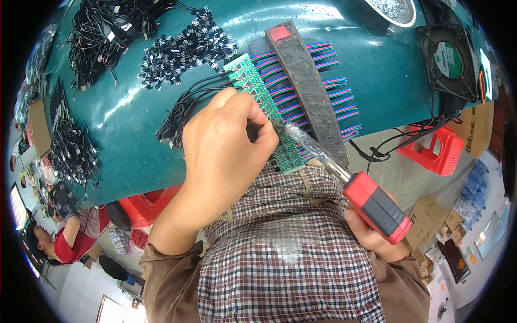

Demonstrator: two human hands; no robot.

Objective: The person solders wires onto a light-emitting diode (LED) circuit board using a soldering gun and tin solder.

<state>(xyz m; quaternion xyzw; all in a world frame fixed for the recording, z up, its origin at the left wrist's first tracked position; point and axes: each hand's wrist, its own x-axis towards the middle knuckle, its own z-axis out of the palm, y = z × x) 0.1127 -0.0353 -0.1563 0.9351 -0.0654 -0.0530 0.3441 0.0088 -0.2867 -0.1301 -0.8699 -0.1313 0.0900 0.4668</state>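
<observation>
Green circuit strip lies at the tabletop's near edge. Right hand grips red-and-black soldering tool; left hand is pinched closed over strip, contents undeterminable.

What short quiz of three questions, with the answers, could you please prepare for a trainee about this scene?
1. Which hand grips the red-and-black tool?
2. True or false: the dark bar lies across the coloured wires.
3. Choose one. Seen in the picture, where are the green circuit boards?
A) to the left of the bar
B) to the right of the bar
C) on top of the bar

Key: 1. The right hand; 2. True; 3. A
</observation>
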